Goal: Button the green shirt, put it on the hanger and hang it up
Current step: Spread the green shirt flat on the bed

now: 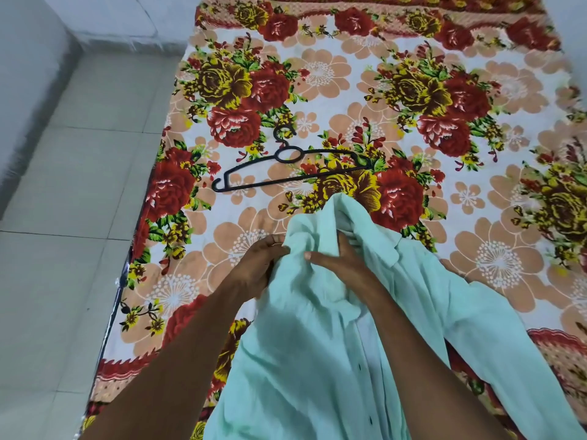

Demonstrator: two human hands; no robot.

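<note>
A bed [365, 90] under a bright floral sheet fills most of the view, with a pale tiled floor [63, 185] to its left and a white wall beyond. A black hanger [287, 165] lies flat on the sheet, hook pointing away, just past the shirt and apart from it. The green shirt [317, 344] lies bunched on the near part of the bed, its upper end lifted and crumpled, dark buttons showing along the placket lower down. The left hand [259, 265] grips a fold of cloth at the shirt's left edge, fingers curled round it. The right hand [340, 258] pinches the cloth beside the collar, thumb pointing left, its fingers buried in the folds. The two hands sit near each other.
</note>
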